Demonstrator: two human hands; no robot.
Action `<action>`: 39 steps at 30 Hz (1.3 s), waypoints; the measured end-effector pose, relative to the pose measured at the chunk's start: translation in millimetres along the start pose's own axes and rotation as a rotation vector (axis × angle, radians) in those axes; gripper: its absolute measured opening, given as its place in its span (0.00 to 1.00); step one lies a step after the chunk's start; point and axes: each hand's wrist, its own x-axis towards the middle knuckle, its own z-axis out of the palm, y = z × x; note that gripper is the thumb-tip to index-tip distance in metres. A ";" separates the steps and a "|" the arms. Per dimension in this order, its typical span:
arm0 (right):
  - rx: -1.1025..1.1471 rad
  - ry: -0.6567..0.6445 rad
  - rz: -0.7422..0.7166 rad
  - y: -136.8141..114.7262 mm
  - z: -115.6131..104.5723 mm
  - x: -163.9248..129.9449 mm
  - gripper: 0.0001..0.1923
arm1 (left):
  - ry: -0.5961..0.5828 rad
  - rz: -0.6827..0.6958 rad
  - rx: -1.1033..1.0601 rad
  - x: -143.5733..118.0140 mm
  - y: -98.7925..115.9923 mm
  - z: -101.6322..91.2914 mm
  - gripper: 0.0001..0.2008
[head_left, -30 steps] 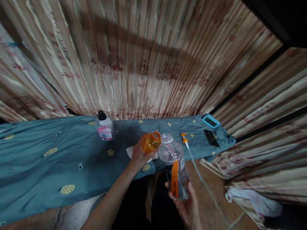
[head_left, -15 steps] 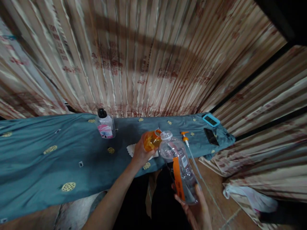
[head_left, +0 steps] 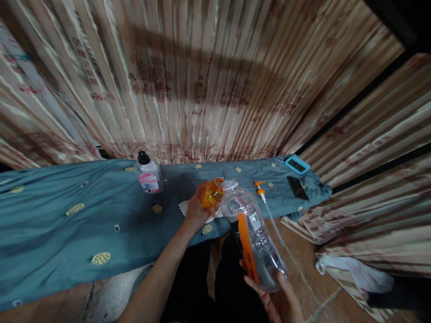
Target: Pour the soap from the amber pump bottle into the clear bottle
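My left hand (head_left: 197,210) is wrapped round a small orange see-through bottle (head_left: 211,194), held tilted over the cloth with its open mouth to the right. My right hand (head_left: 269,291) grips the lower end of a large clear plastic bottle (head_left: 251,231) with an orange and black label. This bottle leans so that its uncapped neck meets or nearly meets the orange bottle's mouth; I cannot tell if they touch. Beyond it lies an orange pump head (head_left: 260,188) with a long clear tube. A white cloth or tissue (head_left: 183,206) lies under my left hand.
A clear bottle with a black cap and pink label (head_left: 148,177) stands on the blue-green cloth (head_left: 50,224). A blue-framed device (head_left: 296,164) and a dark phone (head_left: 297,188) lie at the right end. Patterned curtains (head_left: 188,80) hang behind. A white plastic bag (head_left: 357,273) lies lower right.
The clear bottle's neck has shifted slightly left and up, along with the orange bottle. Both hands keep their hold. The view has shifted a little.
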 end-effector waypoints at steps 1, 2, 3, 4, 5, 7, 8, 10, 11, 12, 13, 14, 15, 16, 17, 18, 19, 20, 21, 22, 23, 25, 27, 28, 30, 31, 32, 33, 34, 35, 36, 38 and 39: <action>-0.006 -0.007 -0.001 1.3 -2.7 0.6 0.25 | -0.005 -0.002 -0.003 0.0 -0.2 -0.1 0.29; -0.017 -0.016 -0.007 2.3 -5.0 1.2 0.26 | -0.009 -0.003 -0.007 0.1 -0.5 -0.3 0.30; -0.034 -0.025 -0.018 3.1 -6.8 1.6 0.27 | -0.012 0.000 -0.011 0.2 -0.8 -0.6 0.30; -0.052 -0.030 -0.031 3.5 -8.1 1.7 0.29 | -0.013 0.006 -0.013 0.4 -1.2 -0.9 0.30; -0.069 -0.031 -0.047 3.6 -8.9 1.8 0.30 | -0.010 0.012 -0.013 0.5 -1.6 -1.2 0.30; -0.078 -0.029 -0.075 3.2 -10.6 1.9 0.30 | -0.007 0.021 -0.007 0.9 -2.2 -1.9 0.31; -0.066 -0.029 -0.085 3.1 -12.1 2.3 0.28 | -0.009 0.022 -0.001 1.1 -2.3 -2.3 0.31; -0.041 -0.084 -0.069 3.8 -17.2 4.0 0.24 | -0.011 0.020 0.017 1.5 -2.1 -3.1 0.31; -0.033 -0.118 -0.064 4.7 -20.8 5.3 0.22 | -0.012 0.021 0.027 1.7 -1.9 -3.5 0.31; -0.038 -0.184 -0.031 6.0 -24.8 6.7 0.21 | -0.012 0.024 0.035 1.9 -1.6 -3.8 0.31; -0.037 -0.208 -0.025 7.4 -28.9 8.0 0.22 | -0.008 0.026 0.041 2.2 -1.4 -4.1 0.31; -0.036 -0.163 -0.088 8.7 -32.6 9.2 0.22 | -0.006 0.027 0.046 2.5 -1.4 -4.2 0.31; -0.036 -0.157 -0.112 9.7 -35.8 10.0 0.22 | -0.005 0.030 0.048 2.8 -1.6 -4.3 0.31; -0.045 -0.172 -0.118 10.2 -38.3 10.5 0.24 | -0.005 0.033 0.049 3.2 -2.0 -4.2 0.31; -0.052 -0.206 -0.110 10.1 -40.0 10.7 0.26 | -0.007 0.035 0.048 3.5 -2.6 -4.1 0.31; -0.065 -0.271 -0.086 9.5 -41.2 10.6 0.28 | -0.009 0.034 0.046 3.8 -3.4 -3.9 0.31; -0.081 -0.336 -0.065 8.7 -41.9 10.5 0.31 | -0.009 0.032 0.043 4.0 -4.2 -3.8 0.31; -0.099 -0.387 -0.053 7.7 -42.4 10.4 0.34 | -0.008 0.027 0.043 4.2 -4.9 -3.6 0.31; -0.119 -0.421 -0.049 6.8 -42.8 10.5 0.37 | -0.003 0.022 0.043 4.3 -5.3 -3.5 0.31; -0.140 -0.429 -0.051 6.0 -43.0 10.7 0.40 | 0.000 0.018 0.043 4.2 -5.3 -3.4 0.31; -0.155 -0.421 -0.052 5.6 -43.1 11.1 0.44 | 0.002 0.016 0.042 4.1 -4.9 -3.3 0.32; -0.167 -0.353 -0.064 5.2 -42.4 12.2 0.49 | -0.002 0.010 0.038 3.7 -3.2 -3.3 0.31; -0.160 -0.267 -0.076 5.3 -39.8 12.9 0.52 | -0.006 -0.002 0.029 3.2 -1.0 -3.2 0.31; -0.164 -0.245 -0.077 5.4 -37.7 12.8 0.53 | -0.009 -0.006 0.023 3.0 -0.2 -3.1 0.31; -0.164 -0.226 -0.073 5.8 -32.6 11.5 0.52 | -0.008 -0.002 0.000 2.7 0.2 -2.7 0.32; -0.150 -0.165 -0.104 6.1 -30.0 10.4 0.49 | -0.009 0.004 -0.011 2.7 -0.3 -2.4 0.32; -0.132 -0.122 -0.117 6.5 -27.5 9.2 0.48 | -0.010 0.007 -0.020 2.8 -1.2 -2.2 0.32; -0.118 -0.088 -0.129 7.0 -25.6 8.0 0.47 | -0.012 0.009 -0.026 2.9 -2.2 -1.9 0.32; -0.106 -0.079 -0.133 7.4 -24.1 7.0 0.46 | -0.015 0.009 -0.029 3.1 -3.5 -1.7 0.33; -0.088 -0.081 -0.131 7.8 -23.3 6.2 0.46 | -0.019 0.007 -0.029 3.4 -4.7 -1.5 0.33; -0.069 -0.086 -0.131 8.0 -22.8 5.7 0.45 | -0.025 0.006 -0.026 3.6 -5.9 -1.3 0.33; -0.042 -0.088 -0.137 7.7 -22.2 5.1 0.44 | -0.032 0.005 -0.017 4.0 -7.9 -1.1 0.33; -0.043 -0.085 -0.141 7.1 -21.6 4.9 0.45 | -0.031 0.004 -0.009 4.2 -8.7 -1.0 0.34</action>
